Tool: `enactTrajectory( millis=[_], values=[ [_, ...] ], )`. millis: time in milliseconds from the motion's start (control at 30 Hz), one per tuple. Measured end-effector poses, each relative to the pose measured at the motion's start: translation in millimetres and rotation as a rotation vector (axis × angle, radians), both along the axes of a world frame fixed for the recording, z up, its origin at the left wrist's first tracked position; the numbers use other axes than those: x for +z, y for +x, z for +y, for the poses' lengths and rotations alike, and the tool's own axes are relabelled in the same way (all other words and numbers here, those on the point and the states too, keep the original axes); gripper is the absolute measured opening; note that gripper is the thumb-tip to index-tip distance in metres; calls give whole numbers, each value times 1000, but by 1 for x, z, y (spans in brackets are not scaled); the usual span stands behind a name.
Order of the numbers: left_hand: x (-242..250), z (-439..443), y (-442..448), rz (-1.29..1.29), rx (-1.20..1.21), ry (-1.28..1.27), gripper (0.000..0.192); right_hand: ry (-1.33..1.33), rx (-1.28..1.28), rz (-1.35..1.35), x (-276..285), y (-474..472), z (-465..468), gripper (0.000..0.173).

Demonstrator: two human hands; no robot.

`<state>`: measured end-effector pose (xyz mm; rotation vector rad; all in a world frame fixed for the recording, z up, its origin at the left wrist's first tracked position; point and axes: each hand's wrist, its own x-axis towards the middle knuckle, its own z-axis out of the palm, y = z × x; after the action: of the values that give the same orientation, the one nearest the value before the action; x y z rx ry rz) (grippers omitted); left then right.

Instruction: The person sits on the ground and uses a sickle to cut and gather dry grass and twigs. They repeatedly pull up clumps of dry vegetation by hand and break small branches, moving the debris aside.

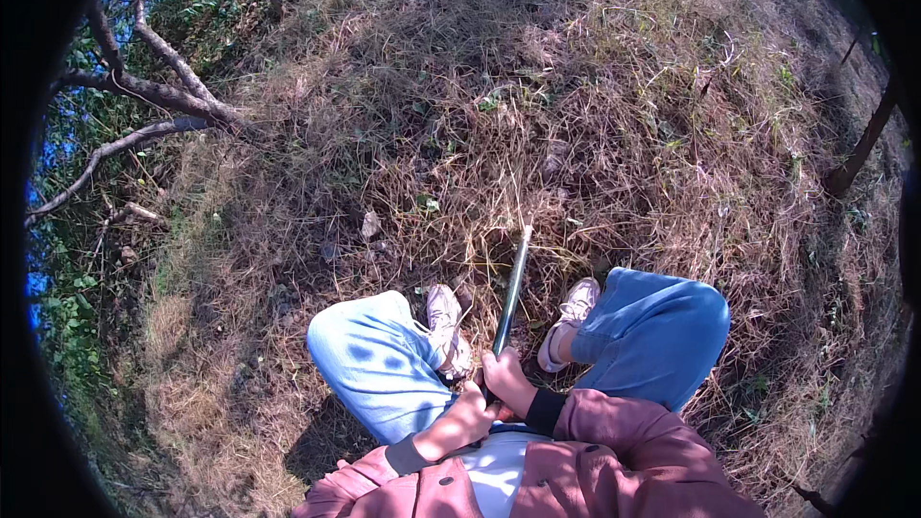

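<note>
A slim dark green pole (512,295) points away from my body, its pale far tip low over the dry grass ahead of my shoes. My right hand (508,378) is closed round the pole near its lower end. Just below and to the left, my left hand (471,414) grips the same pole close to my waist. The near end of the pole is hidden by my hands, and what its far tip touches cannot be told.
Dry grass (504,129) covers the ground around my shoes (446,324). A small stone (370,225) lies ahead to the left. Bare tree branches (173,97) reach in at the upper left. A thin trunk (863,144) stands at the right.
</note>
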<state>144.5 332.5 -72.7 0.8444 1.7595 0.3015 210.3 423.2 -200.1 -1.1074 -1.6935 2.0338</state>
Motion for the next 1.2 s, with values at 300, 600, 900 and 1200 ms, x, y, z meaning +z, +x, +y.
enactTrajectory(
  millis=[300, 600, 900, 1200],
  values=[
    [44, 4, -26, -193, 250, 79, 57, -403, -82, 251, 83, -1, 17, 7],
    [-9, 180, -50, 112, 51, 439, 54, -43, -446, 156, 70, -35, 209, 19],
    [-83, 353, -40, 251, 92, 510, 32, 81, -400, -113, 4, -38, 400, 26],
    [-94, 266, -51, 341, 162, 481, 33, 604, -200, -547, -55, -69, 336, 46]
  ],
)
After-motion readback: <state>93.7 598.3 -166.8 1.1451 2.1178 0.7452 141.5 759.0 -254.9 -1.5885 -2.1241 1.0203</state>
